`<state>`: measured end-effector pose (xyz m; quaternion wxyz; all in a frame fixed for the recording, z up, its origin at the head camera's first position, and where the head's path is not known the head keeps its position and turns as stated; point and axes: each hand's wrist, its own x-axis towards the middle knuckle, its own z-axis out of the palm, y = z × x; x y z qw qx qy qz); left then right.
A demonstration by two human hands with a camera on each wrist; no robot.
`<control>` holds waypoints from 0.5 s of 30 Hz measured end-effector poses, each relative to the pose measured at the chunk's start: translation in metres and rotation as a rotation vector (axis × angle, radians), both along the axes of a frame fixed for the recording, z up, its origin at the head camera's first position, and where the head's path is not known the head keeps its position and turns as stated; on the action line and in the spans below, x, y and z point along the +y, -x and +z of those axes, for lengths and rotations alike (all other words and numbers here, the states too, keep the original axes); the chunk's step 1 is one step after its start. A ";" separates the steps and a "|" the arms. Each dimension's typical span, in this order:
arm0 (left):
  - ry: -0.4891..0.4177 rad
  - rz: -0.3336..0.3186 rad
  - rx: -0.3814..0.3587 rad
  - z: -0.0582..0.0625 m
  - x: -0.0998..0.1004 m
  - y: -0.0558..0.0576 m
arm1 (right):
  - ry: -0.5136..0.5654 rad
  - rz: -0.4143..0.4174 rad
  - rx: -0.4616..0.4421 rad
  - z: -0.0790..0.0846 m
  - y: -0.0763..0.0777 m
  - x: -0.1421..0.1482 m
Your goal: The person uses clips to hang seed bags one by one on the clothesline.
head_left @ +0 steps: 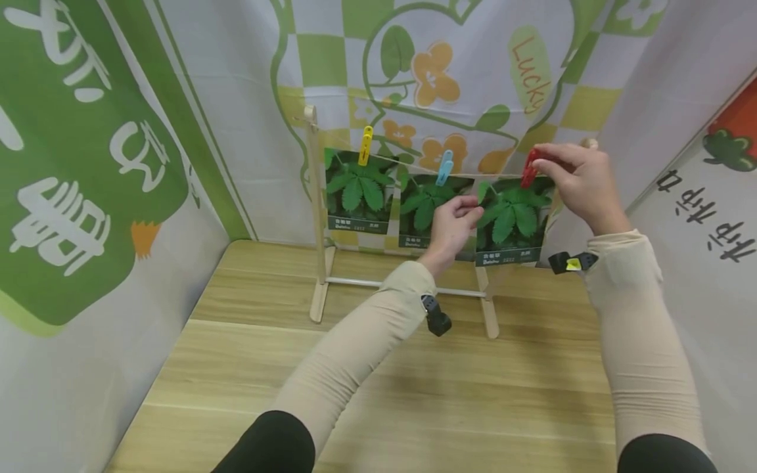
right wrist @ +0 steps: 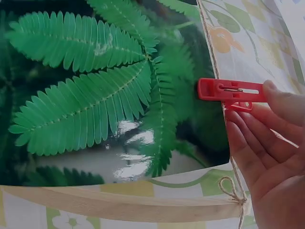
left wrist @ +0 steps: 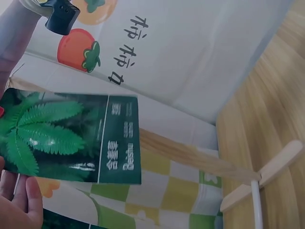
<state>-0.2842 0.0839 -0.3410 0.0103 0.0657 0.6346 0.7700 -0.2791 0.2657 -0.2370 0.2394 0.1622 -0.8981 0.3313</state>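
Observation:
My right hand (head_left: 591, 184) pinches a red clothespin (right wrist: 232, 90), whose jaws sit over the string and the top edge of the rightmost leaf-printed packet (head_left: 510, 226). At that packet's left edge, my left hand (head_left: 454, 226) holds it between thumb and fingers; in the left wrist view the thumb is partly cut off. The middle leaf-printed packet (head_left: 416, 213) hangs under a blue clothespin (head_left: 445, 168), partly covered by the left hand. On the left, a yellow clothespin (head_left: 366, 146) holds another leaf-printed packet (head_left: 357, 197).
A wooden stand (head_left: 316, 197) with a white crossbar (head_left: 355, 282) carries the twine (right wrist: 209, 43) across its posts. It stands on a wood-grain table (head_left: 248, 368). Printed cloth (head_left: 322, 59) hangs behind, with printed panels at both sides.

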 end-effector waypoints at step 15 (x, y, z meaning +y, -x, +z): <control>-0.044 0.052 0.192 -0.016 -0.012 -0.005 | 0.237 0.065 0.118 -0.019 -0.003 0.002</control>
